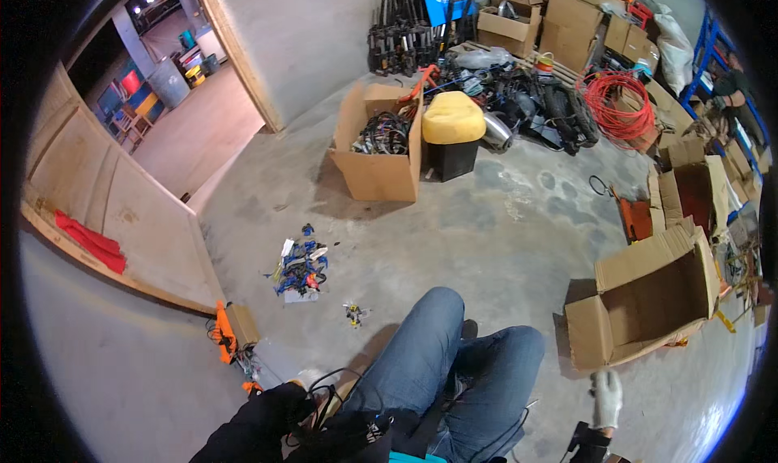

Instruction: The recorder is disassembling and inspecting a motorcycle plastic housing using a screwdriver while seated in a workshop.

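My right hand (606, 398), in a white work glove, reaches forward at the lower right. Its fingers look stretched out, with nothing seen in them. Just beyond the fingertips lies an open cardboard box (652, 297) on its side, its flaps spread; whether glove and box touch is unclear. My left arm in a black sleeve (259, 422) comes in at the lower left. Beside my thigh my left hand (308, 414) is mostly hidden by the sleeve and black cables (328, 390), so its grip does not show. Both my knees are bent in blue jeans (413, 358).
Small blue and black parts (304, 264) lie heaped on the floor, a smaller pile (355, 314) nearer. Ahead stand a cable-filled carton (377, 171) and a black bin with a yellow top (452, 123). Red hose (618, 106) lies coiled at back right. An open door (121, 187) stands left.
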Demonstrator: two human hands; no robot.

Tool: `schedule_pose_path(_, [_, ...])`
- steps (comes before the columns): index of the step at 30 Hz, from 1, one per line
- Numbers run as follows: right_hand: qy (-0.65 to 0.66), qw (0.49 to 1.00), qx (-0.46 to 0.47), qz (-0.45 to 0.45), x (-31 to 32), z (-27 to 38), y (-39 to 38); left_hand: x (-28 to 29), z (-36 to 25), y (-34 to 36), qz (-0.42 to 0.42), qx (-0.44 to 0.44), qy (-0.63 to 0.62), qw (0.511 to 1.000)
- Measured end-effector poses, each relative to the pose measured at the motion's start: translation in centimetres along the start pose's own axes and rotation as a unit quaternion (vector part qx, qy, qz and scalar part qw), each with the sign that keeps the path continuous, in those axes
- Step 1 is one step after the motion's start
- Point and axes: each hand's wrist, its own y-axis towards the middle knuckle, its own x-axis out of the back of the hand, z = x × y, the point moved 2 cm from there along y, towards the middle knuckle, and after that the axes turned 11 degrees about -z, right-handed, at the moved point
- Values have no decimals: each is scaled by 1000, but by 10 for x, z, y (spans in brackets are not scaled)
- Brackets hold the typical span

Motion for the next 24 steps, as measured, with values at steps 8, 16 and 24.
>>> schedule_pose_path(8, [-38,940,-316,123,-94,-212,-57,-18,20,2,-2,33,-115,993])
schedule_pose_path(16, [-132,883,-376,248,-136,-228,-83,86,-53,-27,76,171,-62,980])
schedule_pose_path(24, [-30,894,-333,299,-189,-182,-87,150,-42,-39,22,356,-189,915])
